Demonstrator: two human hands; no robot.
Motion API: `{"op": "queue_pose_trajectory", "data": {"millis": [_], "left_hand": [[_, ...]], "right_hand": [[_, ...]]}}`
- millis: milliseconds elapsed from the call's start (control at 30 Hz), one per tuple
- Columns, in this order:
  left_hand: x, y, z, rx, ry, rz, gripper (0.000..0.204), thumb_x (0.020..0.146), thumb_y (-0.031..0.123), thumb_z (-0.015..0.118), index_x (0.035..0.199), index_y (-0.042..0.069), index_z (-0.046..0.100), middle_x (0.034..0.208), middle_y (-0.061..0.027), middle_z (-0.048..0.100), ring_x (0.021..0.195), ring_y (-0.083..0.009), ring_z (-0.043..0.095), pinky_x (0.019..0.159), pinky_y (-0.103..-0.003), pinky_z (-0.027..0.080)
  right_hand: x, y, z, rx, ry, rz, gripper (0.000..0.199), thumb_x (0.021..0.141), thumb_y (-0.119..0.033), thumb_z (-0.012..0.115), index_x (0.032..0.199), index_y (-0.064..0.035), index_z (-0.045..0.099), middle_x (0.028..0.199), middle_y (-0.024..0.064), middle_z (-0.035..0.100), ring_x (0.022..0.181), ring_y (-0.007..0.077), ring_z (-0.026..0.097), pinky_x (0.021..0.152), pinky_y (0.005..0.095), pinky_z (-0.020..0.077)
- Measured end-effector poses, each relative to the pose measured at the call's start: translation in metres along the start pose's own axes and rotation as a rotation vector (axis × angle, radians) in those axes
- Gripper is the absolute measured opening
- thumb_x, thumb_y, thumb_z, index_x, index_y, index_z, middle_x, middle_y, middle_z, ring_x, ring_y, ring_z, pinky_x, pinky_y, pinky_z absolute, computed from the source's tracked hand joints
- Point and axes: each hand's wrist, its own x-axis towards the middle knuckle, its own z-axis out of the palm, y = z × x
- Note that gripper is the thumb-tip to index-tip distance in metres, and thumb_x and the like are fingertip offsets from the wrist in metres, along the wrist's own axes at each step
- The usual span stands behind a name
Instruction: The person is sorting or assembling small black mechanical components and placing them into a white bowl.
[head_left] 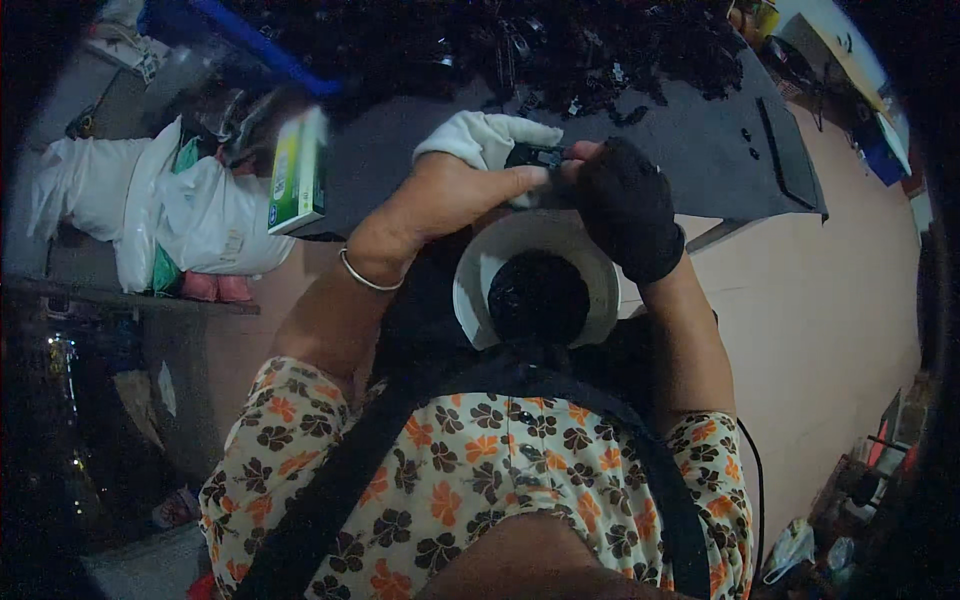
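A small black part [540,157], perhaps plastic, is gripped between the thumb and fingers of my left hand [470,168], which has white wrapping or a partial glove over the fingers. My right hand [628,208], in a black glove with bare fingertips, meets the part at its right end. Its fingers are drawn together there; what they pinch is too small to make out. Below both hands a white bucket [470,290] stands close to my body, with dark contents [540,298] inside.
Many small black pieces [560,60] lie heaped at the far side of the dark table [390,140]. A green and white box [297,172] stands at its left edge. White plastic sacks [210,215] rest further left. A flat black strip [785,150] lies at the right edge.
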Motion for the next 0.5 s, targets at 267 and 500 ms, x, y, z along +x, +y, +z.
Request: {"op": "queue_pose_trajectory", "data": {"millis": [267, 500], "left_hand": [[-0.009, -0.010, 0.003, -0.210, 0.055, -0.064, 0.022, 0.083, 0.012, 0.059, 0.103, 0.003, 0.062, 0.081, -0.0061, 0.064, 0.069, -0.0097, 0.058, 0.059, -0.023, 0.050], [-0.018, -0.011, 0.011, 0.139, 0.066, 0.167, 0.020, 0.083, 0.002, 0.055, 0.102, -0.003, 0.059, 0.089, -0.0098, 0.064, 0.073, -0.0112, 0.059, 0.066, -0.024, 0.050]], "right_hand": [[0.007, -0.007, 0.001, 0.097, 0.061, 0.068, 0.023, 0.070, -0.006, 0.064, 0.092, -0.0049, 0.058, 0.089, 0.0111, 0.059, 0.077, 0.0258, 0.058, 0.066, 0.0355, 0.0475], [-0.008, -0.004, 0.014, 0.617, -0.120, 0.591, 0.029, 0.074, -0.019, 0.070, 0.094, -0.0008, 0.060, 0.082, 0.0090, 0.062, 0.075, 0.0117, 0.057, 0.068, 0.0283, 0.0463]]}}
